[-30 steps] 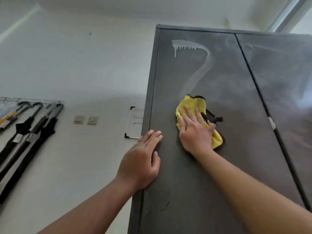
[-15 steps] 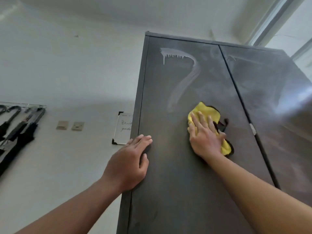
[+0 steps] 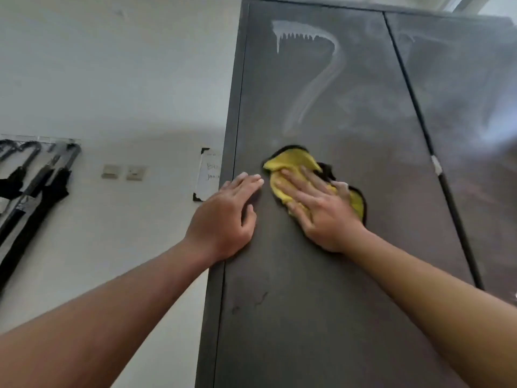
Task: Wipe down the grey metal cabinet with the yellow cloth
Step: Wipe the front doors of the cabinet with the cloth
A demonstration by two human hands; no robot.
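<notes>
one grey metal cabinet (image 3: pixel 307 303) on the right of the frame, with two doors: left door (image 3: pixel 321 107), right door (image 3: pixel 461 107). one yellow cloth (image 3: pixel 291 163) at centre. two hands: left hand (image 3: pixel 226 217), right hand (image 3: pixel 321 211). two wall switches (image 3: pixel 110 171) (image 3: pixel 136 173) at middle left. one white note (image 3: pixel 208 175) beside them. several black umbrellas (image 3: pixel 42 191) overlap at the left edge, exact number unclear.

Plain white wall (image 3: pixel 112 65) across the left. Black umbrellas (image 3: pixel 36 197) on a rail (image 3: pixel 42 138) at far left; two switch plates (image 3: pixel 123 172) and a handwritten board (image 3: pixel 208 175) further right. Bright window (image 3: pixel 500 5) at upper right.
</notes>
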